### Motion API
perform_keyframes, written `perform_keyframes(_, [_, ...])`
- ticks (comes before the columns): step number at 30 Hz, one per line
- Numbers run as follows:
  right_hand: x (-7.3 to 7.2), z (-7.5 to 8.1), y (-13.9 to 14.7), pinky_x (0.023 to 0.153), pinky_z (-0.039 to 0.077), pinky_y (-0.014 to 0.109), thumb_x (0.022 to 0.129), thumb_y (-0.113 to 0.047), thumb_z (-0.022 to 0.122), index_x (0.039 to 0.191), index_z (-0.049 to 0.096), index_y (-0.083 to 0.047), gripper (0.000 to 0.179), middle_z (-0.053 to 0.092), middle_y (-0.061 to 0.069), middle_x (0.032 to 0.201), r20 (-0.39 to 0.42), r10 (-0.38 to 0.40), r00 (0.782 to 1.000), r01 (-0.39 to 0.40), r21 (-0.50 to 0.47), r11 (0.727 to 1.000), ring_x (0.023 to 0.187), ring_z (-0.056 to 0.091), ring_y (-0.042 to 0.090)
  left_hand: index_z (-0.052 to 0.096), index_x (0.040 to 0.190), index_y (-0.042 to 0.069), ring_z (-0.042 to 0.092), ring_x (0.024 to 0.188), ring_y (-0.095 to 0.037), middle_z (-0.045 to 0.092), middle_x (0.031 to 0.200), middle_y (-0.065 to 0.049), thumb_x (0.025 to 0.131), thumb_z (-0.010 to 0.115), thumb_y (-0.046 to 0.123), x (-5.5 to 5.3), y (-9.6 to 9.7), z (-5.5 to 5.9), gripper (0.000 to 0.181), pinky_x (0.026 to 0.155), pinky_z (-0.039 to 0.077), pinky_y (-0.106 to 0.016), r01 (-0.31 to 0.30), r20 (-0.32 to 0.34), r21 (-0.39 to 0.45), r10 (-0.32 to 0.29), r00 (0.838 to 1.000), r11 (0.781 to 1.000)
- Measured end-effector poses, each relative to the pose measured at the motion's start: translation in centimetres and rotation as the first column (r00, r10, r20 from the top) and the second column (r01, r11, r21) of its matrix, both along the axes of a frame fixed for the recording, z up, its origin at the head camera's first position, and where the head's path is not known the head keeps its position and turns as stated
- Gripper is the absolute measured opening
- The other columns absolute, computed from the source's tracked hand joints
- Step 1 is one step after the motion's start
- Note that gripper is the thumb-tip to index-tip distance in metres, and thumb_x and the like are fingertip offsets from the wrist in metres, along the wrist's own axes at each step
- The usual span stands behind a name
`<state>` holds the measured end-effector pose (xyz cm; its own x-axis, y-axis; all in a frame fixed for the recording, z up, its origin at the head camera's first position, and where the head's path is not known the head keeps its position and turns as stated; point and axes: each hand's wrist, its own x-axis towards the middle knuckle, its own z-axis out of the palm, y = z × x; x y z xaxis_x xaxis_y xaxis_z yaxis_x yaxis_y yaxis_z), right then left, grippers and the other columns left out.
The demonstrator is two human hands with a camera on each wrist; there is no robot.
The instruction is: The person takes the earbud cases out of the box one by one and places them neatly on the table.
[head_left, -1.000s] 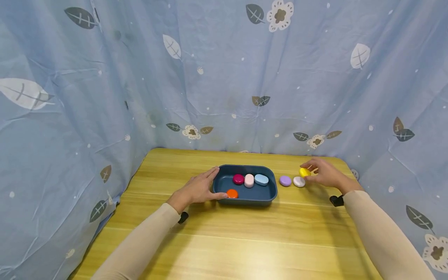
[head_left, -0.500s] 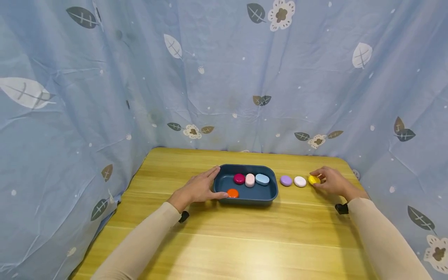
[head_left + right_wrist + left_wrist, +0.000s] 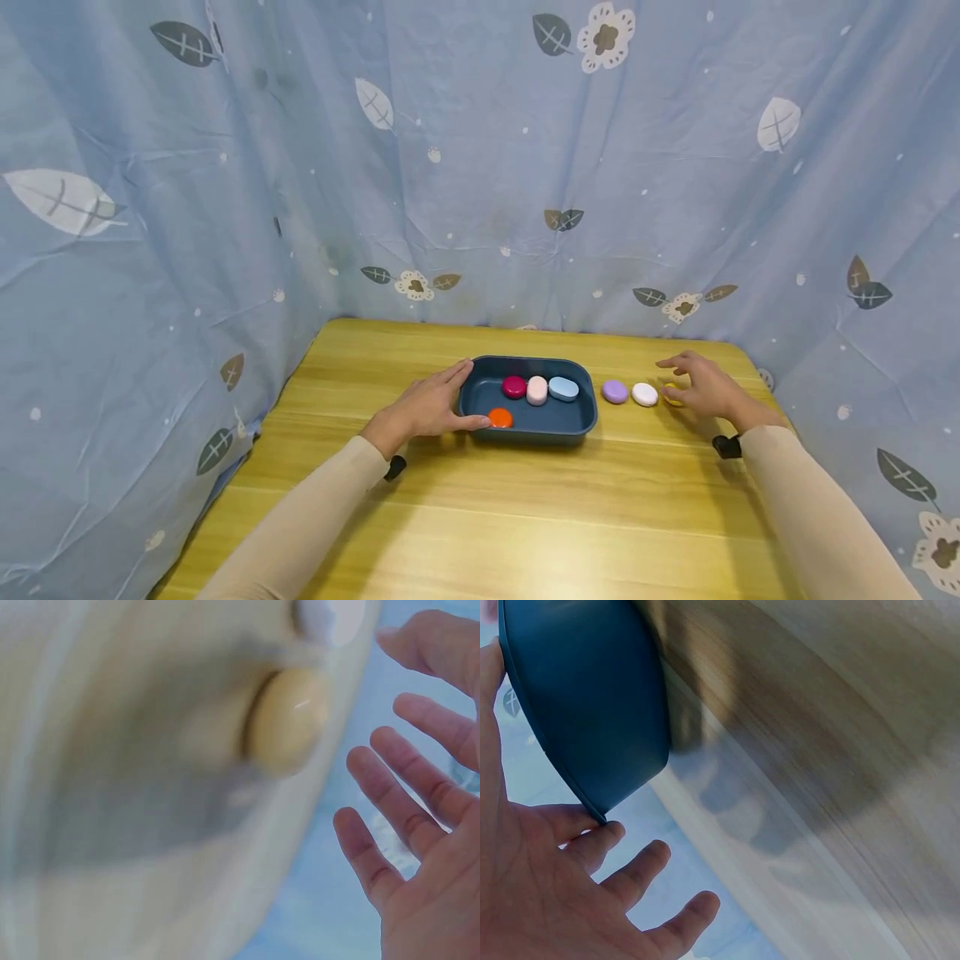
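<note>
A: Where is the left hand placed?

B: At 9 o'clock on the dark blue box. The rim is touched by the fingers at the 10 o'clock corner, and the thumb is laid over it near 8 o'clock. The fingers are held spread and fairly straight.

A: And the right hand?

B: It is held well out at 3 o'clock from the box, by the yellow piece. Its fingers are spread, and a gap between them and the piece is shown in the right wrist view.

A: How is the yellow piece set?

B: It is rested on the wooden counter, outermost in a row of 3 at 3 o'clock from the box. The lilac piece is placed nearest the box, with the white piece between.

A: What is contained in the box?

B: 4 pieces: the orange piece is seen near 8 o'clock, the dark red piece near 10, the pink piece near 1, the pale blue piece near 2.

A: And beyond?

B: At 12 o'clock, a blue curtain is hung, printed with leaves and flowers.
</note>
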<state>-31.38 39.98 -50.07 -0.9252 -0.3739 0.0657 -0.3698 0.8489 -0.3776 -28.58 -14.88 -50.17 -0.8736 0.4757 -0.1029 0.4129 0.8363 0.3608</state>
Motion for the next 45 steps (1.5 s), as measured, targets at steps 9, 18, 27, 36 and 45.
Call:
perform_keyframes(9, [-1.3,3.9,-5.8,0.109,0.061,0.073,0.112,-0.025,0.082,0.158,0.071,-0.005,0.051,0.067,0.026,0.152,-0.07,0.102,0.992,-0.101,0.015,0.995,0.134,0.073,0.049,0.02,0.189,0.018,0.038,0.178,-0.04,0.022,0.198,-0.004,0.098,0.07,0.09,-0.1,0.0,0.1,0.126,0.142,0.036,-0.068,-0.012,-0.008,-0.004,0.012,1.0,1.0])
perform_keyframes(18, [-2.7,6.3,-13.2,0.115,0.06,0.068,0.111,-0.024,0.084,0.158,0.073,-0.012,0.05,0.071,0.018,0.15,-0.052,0.29,0.956,-0.289,0.017,0.957,0.134,0.072,0.041,0.02,0.189,0.019,0.037,0.178,-0.041,0.021,0.198,-0.004,0.097,0.069,0.091,-0.4,0.1,0.4,0.127,0.142,0.035,-0.071,-0.015,-0.007,-0.012,0.015,1.0,1.0])
perform_keyframes(27, [-2.8,5.7,-19.7,0.126,0.056,0.063,0.112,-0.024,0.08,0.158,0.073,-0.016,0.047,0.068,0.011,0.158,0.053,0.452,0.89,-0.454,0.032,0.89,0.144,0.068,0.037,0.021,0.189,0.021,0.038,0.178,-0.04,0.022,0.198,-0.001,0.096,0.068,0.094,0.0,-0.1,0.0,0.127,0.141,0.037,-0.07,-0.025,-0.005,-0.037,0.025,1.0,0.999])
perform_keyframes(36, [-3.3,4.5,-23.6,0.121,0.061,0.056,0.109,-0.022,0.081,0.155,0.075,-0.011,0.047,0.071,0.015,0.151,0.132,0.57,0.811,-0.579,0.038,0.814,0.133,0.073,0.039,0.019,0.189,0.02,0.039,0.177,-0.041,0.022,0.198,-0.003,0.098,0.066,0.093,-0.3,0.0,0.1,0.126,0.14,0.038,-0.071,-0.008,-0.015,-0.035,0.007,1.0,0.999])
perform_keyframes(45, [-3.1,2.7,-25.8,0.113,0.065,0.041,0.106,-0.025,0.088,0.156,0.075,-0.011,0.054,0.073,0.013,0.143,0.228,0.619,0.752,-0.653,0.129,0.746,0.121,0.074,0.029,0.02,0.189,0.019,0.04,0.176,-0.042,0.022,0.198,-0.004,0.099,0.066,0.092,0.0,0.2,0.0,0.125,0.14,0.039,-0.069,0.006,-0.007,-0.035,-0.006,1.0,0.999])
